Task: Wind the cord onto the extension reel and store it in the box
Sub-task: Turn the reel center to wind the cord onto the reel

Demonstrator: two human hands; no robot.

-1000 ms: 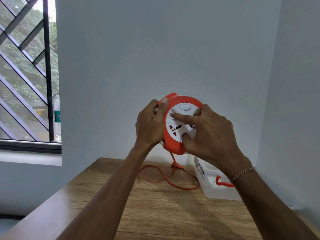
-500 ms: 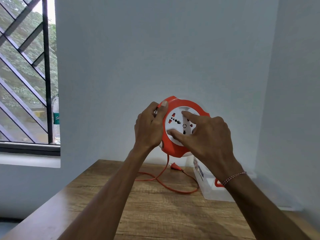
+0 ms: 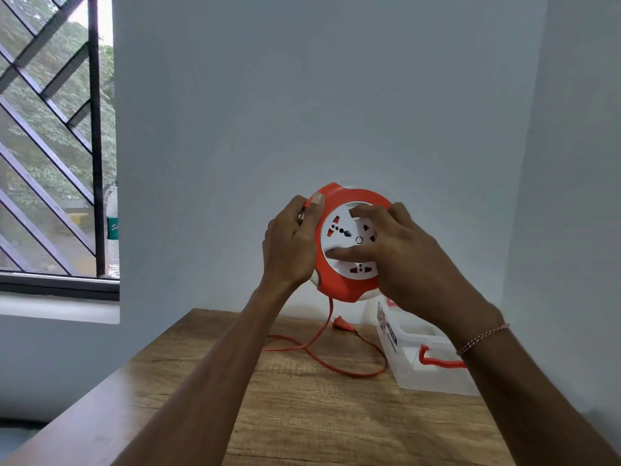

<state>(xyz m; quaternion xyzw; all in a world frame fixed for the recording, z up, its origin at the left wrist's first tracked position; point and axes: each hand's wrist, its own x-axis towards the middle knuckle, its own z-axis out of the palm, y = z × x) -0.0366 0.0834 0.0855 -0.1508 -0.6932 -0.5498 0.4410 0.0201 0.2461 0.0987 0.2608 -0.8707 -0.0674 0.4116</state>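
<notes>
Head view shows winding under way: left hand (image 3: 290, 243) grips the raised extension reel (image 3: 349, 243), right hand (image 3: 400, 253) fingers (image 3: 339, 253) spread on its dial, cord (image 3: 336, 359) on the desk (image 3: 302, 415) needing more turns.

- A wooden table (image 3: 302, 415) is filling the lower middle of the view, its grain running crosswise.
- Plain pale walls (image 3: 319, 112) are meeting in a corner on the right.
- A window (image 3: 50, 146) with a dark diagonal grille is sitting at the left, greenery showing through it.
- A clear bottle (image 3: 112, 237) with a green label is standing at the window's right edge.
</notes>
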